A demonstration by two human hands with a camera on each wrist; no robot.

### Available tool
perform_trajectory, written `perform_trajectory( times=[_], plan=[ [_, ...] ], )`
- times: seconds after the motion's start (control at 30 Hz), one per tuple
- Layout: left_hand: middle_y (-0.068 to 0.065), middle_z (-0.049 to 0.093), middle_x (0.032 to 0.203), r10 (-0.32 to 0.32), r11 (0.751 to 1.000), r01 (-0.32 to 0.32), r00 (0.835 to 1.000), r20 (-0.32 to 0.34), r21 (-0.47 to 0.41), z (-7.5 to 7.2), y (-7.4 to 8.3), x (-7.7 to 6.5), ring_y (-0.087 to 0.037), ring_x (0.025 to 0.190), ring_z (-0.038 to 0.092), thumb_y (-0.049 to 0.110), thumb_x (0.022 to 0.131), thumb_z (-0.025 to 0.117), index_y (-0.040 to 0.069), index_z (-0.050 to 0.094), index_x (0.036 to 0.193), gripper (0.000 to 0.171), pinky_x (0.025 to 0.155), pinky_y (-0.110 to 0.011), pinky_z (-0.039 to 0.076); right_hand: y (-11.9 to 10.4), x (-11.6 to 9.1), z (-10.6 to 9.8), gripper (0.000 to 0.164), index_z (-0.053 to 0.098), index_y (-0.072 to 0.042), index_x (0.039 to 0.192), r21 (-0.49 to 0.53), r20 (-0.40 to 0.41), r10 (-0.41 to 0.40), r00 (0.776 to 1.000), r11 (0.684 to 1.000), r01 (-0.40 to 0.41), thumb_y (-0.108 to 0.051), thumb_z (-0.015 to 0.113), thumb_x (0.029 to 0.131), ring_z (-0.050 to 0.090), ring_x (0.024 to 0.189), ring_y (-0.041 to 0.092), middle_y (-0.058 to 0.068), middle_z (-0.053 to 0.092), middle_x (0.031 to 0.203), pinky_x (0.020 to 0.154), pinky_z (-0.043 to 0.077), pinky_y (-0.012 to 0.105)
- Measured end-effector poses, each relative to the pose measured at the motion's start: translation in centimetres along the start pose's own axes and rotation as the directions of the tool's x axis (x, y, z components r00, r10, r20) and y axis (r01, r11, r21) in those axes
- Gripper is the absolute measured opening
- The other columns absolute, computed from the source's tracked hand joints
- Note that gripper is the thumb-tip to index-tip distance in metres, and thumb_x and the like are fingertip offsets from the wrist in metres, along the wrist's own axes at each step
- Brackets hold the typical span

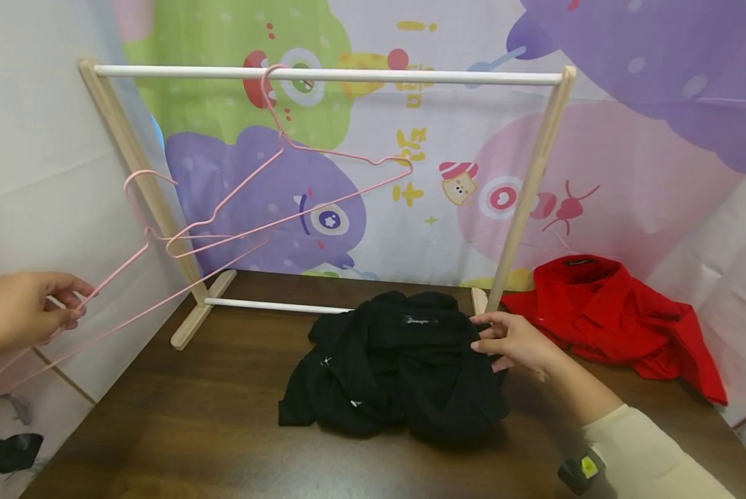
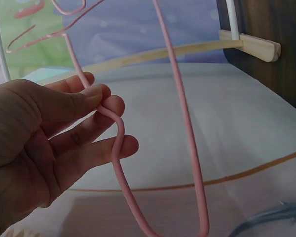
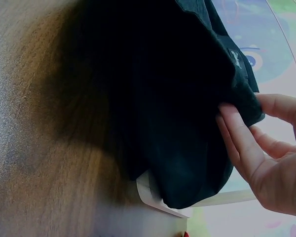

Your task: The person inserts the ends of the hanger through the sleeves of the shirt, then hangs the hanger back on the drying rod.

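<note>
Pink hanger (image 2: 189,126) on the left, black shirt (image 1: 398,374) on the right

Through the head camera I see the left hand (image 1: 30,308) pinching the pink hanger by its wire, out past the left edge of the counter (image 1: 192,430). My right hand (image 1: 519,343) grips the black shirt's edge between thumb and fingers; the shirt lies bunched on the counter, label showing. Beyond, right of the rack (image 1: 423,76), sits a crumpled red shirt (image 1: 622,319). A second hanger (image 1: 283,138) hangs bare from the bar, before a cartoon-printed cloth (image 1: 410,229).
</note>
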State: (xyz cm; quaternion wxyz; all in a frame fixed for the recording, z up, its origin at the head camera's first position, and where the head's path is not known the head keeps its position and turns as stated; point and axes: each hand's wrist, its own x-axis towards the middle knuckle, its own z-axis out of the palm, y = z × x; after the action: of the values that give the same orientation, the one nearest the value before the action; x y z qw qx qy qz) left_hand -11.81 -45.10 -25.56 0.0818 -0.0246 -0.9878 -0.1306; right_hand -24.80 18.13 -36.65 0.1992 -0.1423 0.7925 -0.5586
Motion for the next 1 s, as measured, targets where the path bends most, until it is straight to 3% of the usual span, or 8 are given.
perform_trajectory(
  times=[0.17, 0.47, 0.7, 0.9, 1.0],
  plan=[
    [-0.001, 0.061, 0.074, 0.013, 1.0, -0.013, 1.0, 0.02, -0.005, 1.0, -0.9, -0.9, -0.01, 0.056, 0.058, -0.011, 0.081, 0.062, -0.015, 0.059, 0.106, 0.026, 0.043, -0.026, 0.045, 0.0, 0.0, 0.0, 0.06, 0.042, 0.007, 0.138, 0.005, -0.002, 0.007, 1.0, 1.0, -0.007, -0.009, 0.071, 0.088, 0.058, 0.083, 0.026, 0.021, 0.057, 0.109, 0.068, 0.058, 0.039],
    [-0.001, 0.061, 0.074, 0.056, 0.997, -0.059, 0.998, -0.042, -0.054, 2.3, -1.7, -2.5, -0.003, 0.052, 0.054, -0.015, 0.081, 0.063, -0.012, 0.062, 0.102, 0.022, 0.039, -0.023, 0.044, 0.3, 0.1, 0.1, 0.058, 0.042, 0.008, 0.138, 0.057, 0.012, 0.006, 1.0, 0.998, -0.006, -0.005, 0.069, 0.088, 0.061, 0.085, 0.023, 0.017, 0.061, 0.103, 0.069, 0.058, 0.043],
    [0.003, 0.061, 0.075, 0.073, 0.997, -0.073, 0.997, -0.021, -0.039, 2.5, -1.1, -2.7, 0.001, 0.055, 0.054, -0.014, 0.078, 0.067, -0.008, 0.064, 0.101, 0.024, 0.04, -0.023, 0.043, 0.3, 0.0, 0.2, 0.058, 0.042, 0.007, 0.139, 0.065, 0.006, 0.01, 1.0, 0.998, -0.011, -0.006, 0.068, 0.089, 0.061, 0.084, 0.023, 0.016, 0.061, 0.102, 0.067, 0.058, 0.04],
    [0.007, 0.059, 0.073, 0.129, 0.991, -0.129, 0.991, -0.016, 0.029, 2.3, 0.0, -2.6, 0.005, 0.056, 0.052, -0.014, 0.074, 0.071, -0.005, 0.065, 0.096, 0.024, 0.043, -0.022, 0.042, 0.3, -0.1, 0.2, 0.058, 0.042, 0.007, 0.139, 0.056, 0.0, 0.011, 1.0, 0.998, -0.011, -0.006, 0.069, 0.089, 0.061, 0.082, 0.022, 0.015, 0.061, 0.101, 0.066, 0.058, 0.04],
    [0.006, 0.059, 0.075, 0.145, 0.989, -0.145, 0.989, 0.01, 0.022, 2.0, 0.6, -2.6, 0.004, 0.058, 0.052, -0.016, 0.074, 0.069, -0.005, 0.064, 0.097, 0.027, 0.048, -0.022, 0.045, 0.3, 0.0, 0.1, 0.058, 0.042, 0.008, 0.138, 0.056, -0.001, 0.007, 1.0, 0.998, -0.007, -0.006, 0.068, 0.088, 0.061, 0.082, 0.022, 0.014, 0.063, 0.099, 0.064, 0.058, 0.039]
  ],
)
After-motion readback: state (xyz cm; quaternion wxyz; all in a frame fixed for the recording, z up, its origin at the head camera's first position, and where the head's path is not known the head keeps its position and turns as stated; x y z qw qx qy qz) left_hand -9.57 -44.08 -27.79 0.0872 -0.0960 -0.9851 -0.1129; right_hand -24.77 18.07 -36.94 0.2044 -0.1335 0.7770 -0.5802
